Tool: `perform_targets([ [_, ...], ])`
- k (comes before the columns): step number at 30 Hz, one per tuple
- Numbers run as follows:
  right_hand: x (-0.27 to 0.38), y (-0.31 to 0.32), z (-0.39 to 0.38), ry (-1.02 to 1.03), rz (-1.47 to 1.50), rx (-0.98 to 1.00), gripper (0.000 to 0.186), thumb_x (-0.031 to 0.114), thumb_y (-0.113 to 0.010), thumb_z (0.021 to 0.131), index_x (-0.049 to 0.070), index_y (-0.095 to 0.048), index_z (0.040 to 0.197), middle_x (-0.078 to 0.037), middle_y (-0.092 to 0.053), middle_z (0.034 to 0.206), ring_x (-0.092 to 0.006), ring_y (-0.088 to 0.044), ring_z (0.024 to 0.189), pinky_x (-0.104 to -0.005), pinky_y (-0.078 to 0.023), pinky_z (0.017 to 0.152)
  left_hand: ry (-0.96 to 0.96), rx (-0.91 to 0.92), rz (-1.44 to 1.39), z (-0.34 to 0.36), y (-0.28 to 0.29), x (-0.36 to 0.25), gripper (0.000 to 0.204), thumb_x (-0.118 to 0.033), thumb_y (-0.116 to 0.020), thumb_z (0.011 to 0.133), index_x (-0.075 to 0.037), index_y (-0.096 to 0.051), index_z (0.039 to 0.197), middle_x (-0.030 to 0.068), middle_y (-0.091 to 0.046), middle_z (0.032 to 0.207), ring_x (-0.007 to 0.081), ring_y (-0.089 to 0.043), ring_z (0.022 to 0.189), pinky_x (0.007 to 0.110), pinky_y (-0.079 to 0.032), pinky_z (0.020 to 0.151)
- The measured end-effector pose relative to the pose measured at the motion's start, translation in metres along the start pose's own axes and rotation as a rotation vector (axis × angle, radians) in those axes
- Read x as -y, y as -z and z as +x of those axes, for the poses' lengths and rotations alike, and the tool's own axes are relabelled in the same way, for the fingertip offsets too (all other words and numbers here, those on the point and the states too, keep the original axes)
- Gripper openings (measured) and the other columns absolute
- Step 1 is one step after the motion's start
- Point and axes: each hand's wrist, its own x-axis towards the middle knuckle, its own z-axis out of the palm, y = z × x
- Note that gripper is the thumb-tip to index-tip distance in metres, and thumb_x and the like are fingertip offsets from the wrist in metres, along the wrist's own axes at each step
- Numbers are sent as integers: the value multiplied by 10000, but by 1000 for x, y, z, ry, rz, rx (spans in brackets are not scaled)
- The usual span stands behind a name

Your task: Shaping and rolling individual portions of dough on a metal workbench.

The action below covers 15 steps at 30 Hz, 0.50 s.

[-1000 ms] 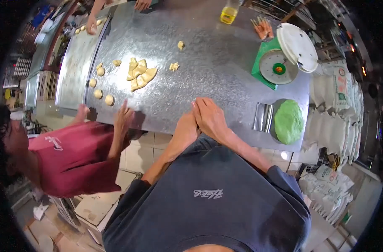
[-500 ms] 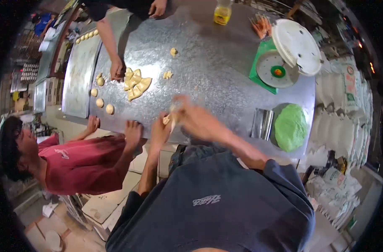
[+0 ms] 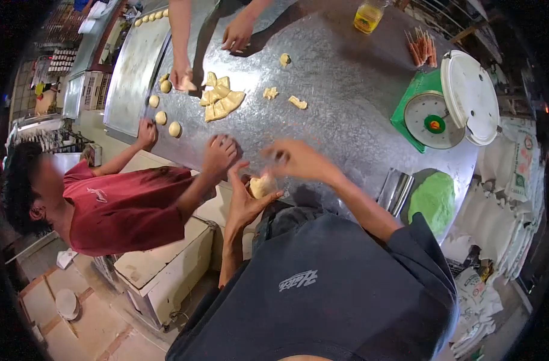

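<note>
My left hand (image 3: 243, 201) holds a pale dough ball (image 3: 262, 185) at the table's near edge, thumb and fingers around it. Just above and right of it, my right hand (image 3: 289, 155) is raised over the metal table (image 3: 340, 90), its fingers curled and smeared by motion. Cut pieces of yellow dough (image 3: 223, 102) lie further left, with small scraps (image 3: 297, 101) beside them and several round dough balls (image 3: 174, 129) toward the tray. To the right of my hands lie a shiny metal scraper (image 3: 394, 191) and a large green dough lump (image 3: 432, 201).
A co-worker in red (image 3: 130, 210) stands at my left, hands on the edge; another's hands (image 3: 238, 33) reach from the far side. A metal tray (image 3: 127, 84), green scale (image 3: 404, 114) with white lid (image 3: 471, 96), oil bottle (image 3: 366, 18), skewers (image 3: 423, 48) and white sacks (image 3: 503, 198) surround me.
My hands were together; my right has lifted away and dough shows in my left. Another strip of dough appears on the table. The far co-worker's hands have reached further over the table.
</note>
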Motion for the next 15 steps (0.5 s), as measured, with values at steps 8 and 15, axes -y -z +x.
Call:
perform_targets([
  [8,72,-22,-62,49,-140,-175,279,156,-748,831,-5,-693,1052,-167,-667,903,-350,-662,794,-430,-529,735,-317,159,238,-5,-4,-12,605,-107,-805,785,-27,-515,1310,190,-610,1152,312,-669,978,403,-528,823],
  [15,92,-54,-73,181,-410,-490,191,177,-725,880,16,-637,933,-167,-590,843,-372,-623,750,-431,-520,713,-438,204,282,-11,-8,-14,373,-75,-753,781,-6,-600,1114,199,-558,1009,438,-579,928,479,-496,800],
])
